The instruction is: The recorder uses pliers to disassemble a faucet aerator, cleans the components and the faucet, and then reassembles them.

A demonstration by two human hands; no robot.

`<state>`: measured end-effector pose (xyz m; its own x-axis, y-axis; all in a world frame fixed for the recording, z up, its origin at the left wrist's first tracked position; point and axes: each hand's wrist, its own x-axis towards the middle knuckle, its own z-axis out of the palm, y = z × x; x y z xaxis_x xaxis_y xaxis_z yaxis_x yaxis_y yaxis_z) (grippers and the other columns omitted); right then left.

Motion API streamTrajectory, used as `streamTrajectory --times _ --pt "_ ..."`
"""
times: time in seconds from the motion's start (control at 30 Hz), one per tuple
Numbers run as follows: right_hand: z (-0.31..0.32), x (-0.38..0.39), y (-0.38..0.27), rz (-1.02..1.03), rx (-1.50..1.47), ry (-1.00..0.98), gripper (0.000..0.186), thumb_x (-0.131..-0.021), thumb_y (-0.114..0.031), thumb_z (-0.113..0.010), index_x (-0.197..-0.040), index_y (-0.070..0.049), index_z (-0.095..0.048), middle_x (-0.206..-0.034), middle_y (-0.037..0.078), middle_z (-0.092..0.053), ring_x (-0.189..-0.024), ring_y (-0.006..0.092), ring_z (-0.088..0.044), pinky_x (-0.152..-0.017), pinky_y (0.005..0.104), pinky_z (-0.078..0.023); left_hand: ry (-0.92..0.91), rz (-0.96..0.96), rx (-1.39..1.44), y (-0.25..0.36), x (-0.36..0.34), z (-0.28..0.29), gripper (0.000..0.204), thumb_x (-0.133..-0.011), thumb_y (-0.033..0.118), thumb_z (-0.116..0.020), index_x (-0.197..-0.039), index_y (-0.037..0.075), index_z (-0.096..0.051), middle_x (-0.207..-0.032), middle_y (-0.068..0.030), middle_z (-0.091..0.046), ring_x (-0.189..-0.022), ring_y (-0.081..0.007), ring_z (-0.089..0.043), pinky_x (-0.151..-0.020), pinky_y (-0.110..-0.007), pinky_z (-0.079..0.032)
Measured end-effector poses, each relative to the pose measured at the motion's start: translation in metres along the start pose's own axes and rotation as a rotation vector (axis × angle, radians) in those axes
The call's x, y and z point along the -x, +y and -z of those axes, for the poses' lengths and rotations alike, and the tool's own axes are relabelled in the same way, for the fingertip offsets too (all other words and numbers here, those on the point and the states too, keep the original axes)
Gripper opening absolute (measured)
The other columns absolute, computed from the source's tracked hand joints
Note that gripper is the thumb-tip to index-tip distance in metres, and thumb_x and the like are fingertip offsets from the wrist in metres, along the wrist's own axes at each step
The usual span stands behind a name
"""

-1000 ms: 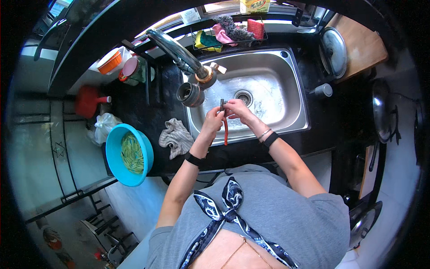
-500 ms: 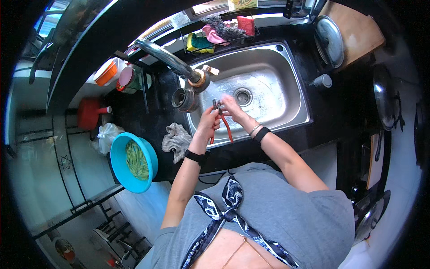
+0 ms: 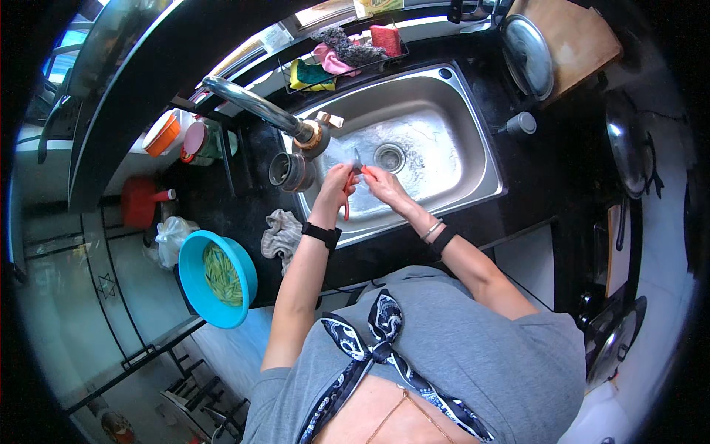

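Over the near left part of the steel sink (image 3: 451, 159), my left hand (image 3: 335, 183) and my right hand (image 3: 386, 186) meet on a plier-like tool with red handles (image 3: 347, 210). Its short metal head points away from me, toward the drain side. My left fingers wrap round one handle, which sticks out below them. My right fingertips pinch at the other red handle, close to the joint; the fingers partly hide the tool. I cannot make out anything between its jaws.
A curved tap (image 3: 251, 102) rises at the sink's left, with a metal cup (image 3: 288, 172) beside it. Left of the sink are a crumpled cloth (image 3: 281, 235) and a turquoise basin (image 3: 249, 260) of green beans (image 3: 221, 275). Sponges (image 3: 310, 75) fill a rack (image 3: 381, 65) behind.
My right hand has come down from the tool's head to its red handle. The handles, seen apart below my hands earlier, now show differently as the tool has turned. The whole view shifted slightly.
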<state>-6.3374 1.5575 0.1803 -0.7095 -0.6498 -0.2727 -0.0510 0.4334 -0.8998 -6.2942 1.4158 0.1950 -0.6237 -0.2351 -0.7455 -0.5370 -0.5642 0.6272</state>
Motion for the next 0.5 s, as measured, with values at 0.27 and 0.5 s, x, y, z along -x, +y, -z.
streamTrajectory --times 0.27,0.5 --pt "-0.023 -0.052 -0.014 -0.362 -1.346 0.038 0.011 -0.088 -0.011 -0.042 -0.095 -0.008 -0.051 -0.068 0.002 -0.048 -0.058 0.012 -0.046 -0.049 0.0267 -0.04 0.066 0.031 0.046 -0.02 -0.004 0.011 0.008 -0.082 0.002 -0.044 -0.087 0.007 -0.047 -0.068 -0.0051 -0.05 -0.045 -0.0106 -0.045 -0.032 -0.019 -0.029" --pt "-0.037 -0.06 -0.038 -0.505 -1.322 -0.072 0.021 -0.088 -0.027 -0.046 -0.074 -0.012 -0.047 -0.058 -0.002 -0.037 -0.044 0.0066 -0.03 -0.036 0.0204 -0.023 -0.093 0.073 0.194 -0.034 -0.03 0.041 0.007 -0.086 0.011 -0.044 -0.09 0.01 -0.05 -0.066 -0.0009 -0.051 -0.049 -0.0084 -0.05 -0.032 -0.018 -0.03"
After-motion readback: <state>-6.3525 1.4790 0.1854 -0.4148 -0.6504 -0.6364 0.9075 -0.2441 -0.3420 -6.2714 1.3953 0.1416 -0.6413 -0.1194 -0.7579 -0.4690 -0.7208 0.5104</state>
